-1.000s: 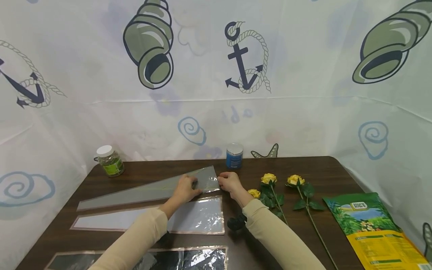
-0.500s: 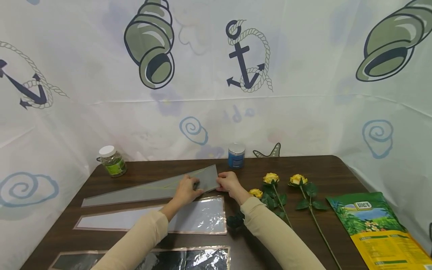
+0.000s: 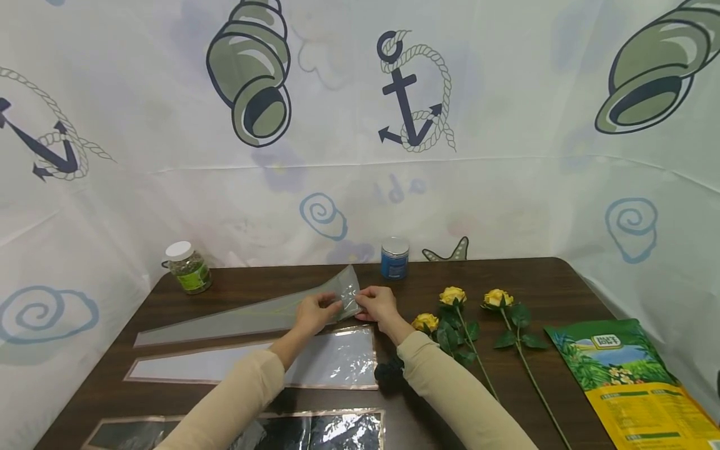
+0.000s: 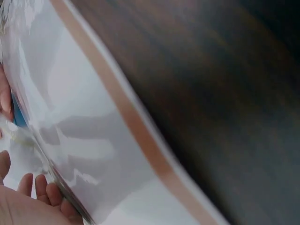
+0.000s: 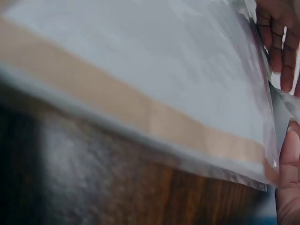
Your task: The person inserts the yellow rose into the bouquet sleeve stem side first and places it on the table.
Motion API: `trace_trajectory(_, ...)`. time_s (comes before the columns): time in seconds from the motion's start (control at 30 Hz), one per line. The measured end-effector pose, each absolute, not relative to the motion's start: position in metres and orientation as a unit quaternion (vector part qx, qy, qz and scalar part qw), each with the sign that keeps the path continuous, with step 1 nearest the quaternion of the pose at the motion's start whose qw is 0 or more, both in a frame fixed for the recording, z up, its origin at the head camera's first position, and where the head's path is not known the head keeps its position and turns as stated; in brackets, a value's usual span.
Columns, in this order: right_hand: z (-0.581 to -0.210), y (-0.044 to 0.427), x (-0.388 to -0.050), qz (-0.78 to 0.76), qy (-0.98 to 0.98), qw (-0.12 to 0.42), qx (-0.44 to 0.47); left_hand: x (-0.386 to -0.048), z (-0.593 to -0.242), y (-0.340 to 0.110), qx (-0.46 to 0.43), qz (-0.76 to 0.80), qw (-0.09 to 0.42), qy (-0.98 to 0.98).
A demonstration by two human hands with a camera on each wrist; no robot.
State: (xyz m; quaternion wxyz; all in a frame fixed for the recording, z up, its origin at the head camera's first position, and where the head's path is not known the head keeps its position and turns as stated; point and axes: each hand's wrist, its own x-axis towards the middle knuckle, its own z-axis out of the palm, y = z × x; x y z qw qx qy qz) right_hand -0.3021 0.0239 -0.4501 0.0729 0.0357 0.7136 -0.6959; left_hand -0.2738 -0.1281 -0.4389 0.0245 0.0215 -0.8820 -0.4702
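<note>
A long, tapered, clear plastic flower sleeve [image 3: 253,312] lies at the back of the table, its wide end lifted and bent near my hands. My right hand [image 3: 379,306] pinches the edge of that wide end between thumb and fingers. My left hand [image 3: 315,312] rests on the sleeve just left of it; in the left wrist view, the fingers of the left hand [image 4: 42,201] look loosely extended at the film's edge. A second sleeve with a white face and pinkish border [image 3: 332,359] lies in front, partly under my left forearm.
A dark sleeve [image 3: 337,431] lies at the front edge. Yellow roses [image 3: 452,295] with long stems lie right of my right hand. Further right is a green and yellow bag [image 3: 619,381]. A white-lidded jar [image 3: 191,272] and a blue can [image 3: 394,259] stand at the back.
The wide end of the sleeve has risen and bent toward the left. My right hand has shifted slightly left with its edge. My left hand has moved slightly right.
</note>
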Motion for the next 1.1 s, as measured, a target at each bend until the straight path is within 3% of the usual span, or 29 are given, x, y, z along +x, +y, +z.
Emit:
trace_trajectory(0.47,-0.439,0.020,-0.292,-0.682,0.728,0.061,0.025,-0.272,-0.435,-0.115,0.126,-0.461,0.064,-0.876)
trace_trajectory(1.1,-0.433,0.026,-0.289,-0.695,0.711,0.096,0.056,-0.277,-0.429,-0.128,0.088,-0.605,0.096,-0.786)
